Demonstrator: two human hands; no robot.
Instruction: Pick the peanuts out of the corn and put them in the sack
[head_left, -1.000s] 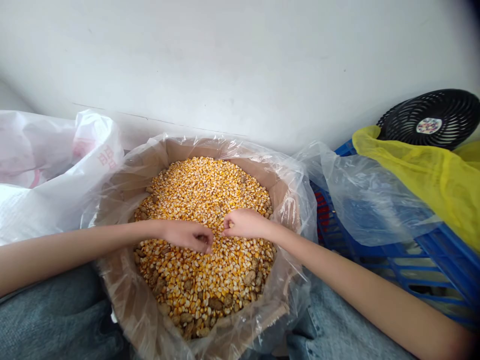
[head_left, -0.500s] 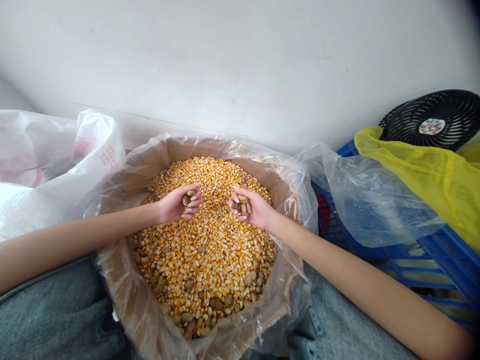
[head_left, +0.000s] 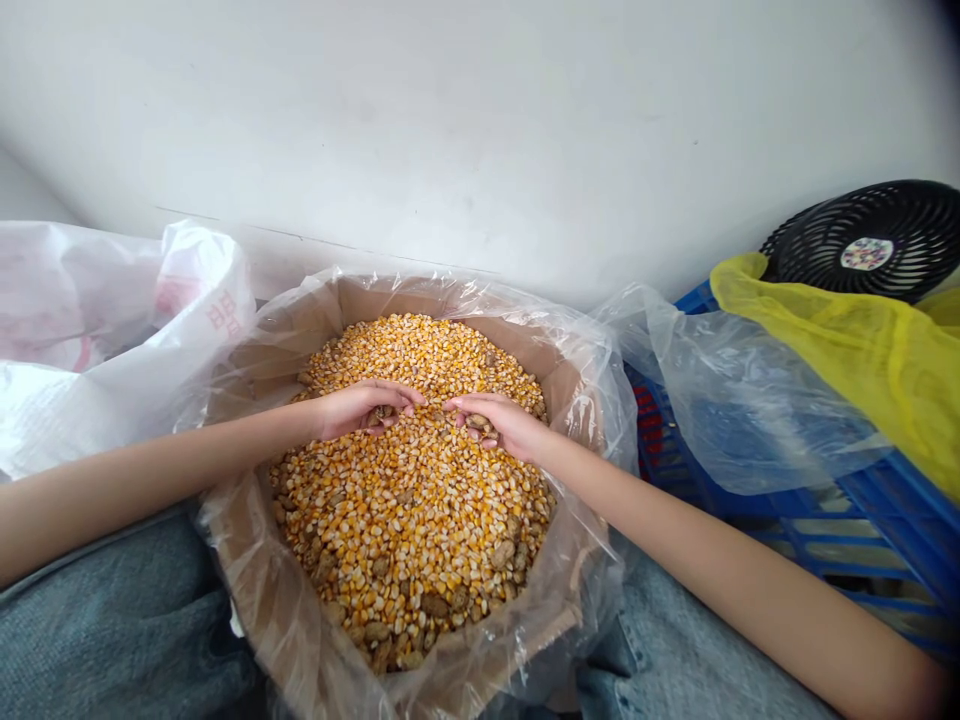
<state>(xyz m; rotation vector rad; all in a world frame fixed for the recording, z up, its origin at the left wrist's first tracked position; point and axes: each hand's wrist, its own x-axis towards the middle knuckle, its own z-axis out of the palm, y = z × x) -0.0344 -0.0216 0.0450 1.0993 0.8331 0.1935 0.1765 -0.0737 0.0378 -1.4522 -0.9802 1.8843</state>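
Observation:
Yellow corn kernels (head_left: 420, 510) fill a cardboard box (head_left: 574, 385) lined with a clear plastic bag (head_left: 300, 650). Unshelled peanuts (head_left: 435, 605) lie among the kernels, mostly along the near edge. Over the middle of the corn, my left hand (head_left: 367, 408) is curled around several peanuts (head_left: 382, 412), its thumb and index finger pointing right. Facing it, my right hand (head_left: 502, 420) cups several more peanuts (head_left: 480, 425) in its palm, fingers bent. A small gap separates the fingertips of the two hands.
On the left stands a white plastic sack (head_left: 135, 380) with red print. To the right, a blue plastic crate (head_left: 810, 535) carries clear plastic sheeting (head_left: 750, 400), a yellow mesh bag (head_left: 840, 340) and a black fan (head_left: 900, 235). A white wall (head_left: 450, 140) rises behind the box.
Both hands have moved toward each other and turned palms more downward, thumbs and index fingers stretched out toward the corn between them. The peanuts stay in both hands.

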